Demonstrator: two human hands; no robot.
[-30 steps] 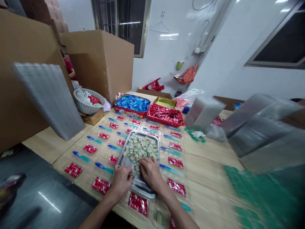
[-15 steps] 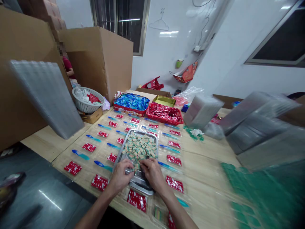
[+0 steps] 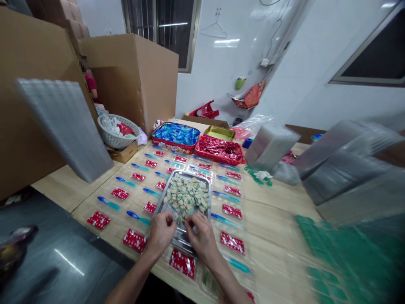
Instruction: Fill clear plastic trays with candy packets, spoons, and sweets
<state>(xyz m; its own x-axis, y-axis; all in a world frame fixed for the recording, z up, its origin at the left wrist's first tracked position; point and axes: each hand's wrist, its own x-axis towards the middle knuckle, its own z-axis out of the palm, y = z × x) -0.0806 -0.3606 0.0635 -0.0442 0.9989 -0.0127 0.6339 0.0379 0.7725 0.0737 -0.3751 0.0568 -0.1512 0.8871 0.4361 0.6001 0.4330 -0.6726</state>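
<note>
A metal tray (image 3: 184, 243) holds a heap of small green-and-tan square pieces (image 3: 186, 192). Over its near left part is my left hand (image 3: 163, 232), thumb and fingers pinched together. Close beside it, my right hand (image 3: 200, 232) is also pinched, with a small piece seeming to show at the fingertips. What the left fingertips hold is too small to make out. Around the tray lie rows of clear plastic trays, each with a blue plastic handle-like tool (image 3: 138, 217) and a red patterned packet (image 3: 134, 240).
A tin of blue tools (image 3: 176, 135) and a red basket of red packets (image 3: 219, 150) stand behind. Stacked clear trays (image 3: 68, 126) rise at left, with more stacks (image 3: 270, 145) at right. Green sheets (image 3: 341, 253) lie at right. A person (image 3: 91, 86) is by the cardboard boxes (image 3: 158, 80).
My right hand has shifted slightly and its fingers have lifted from the pieces. My left hand has turned a little, its fingertips now pinched closer together. The view has moved slightly.
</note>
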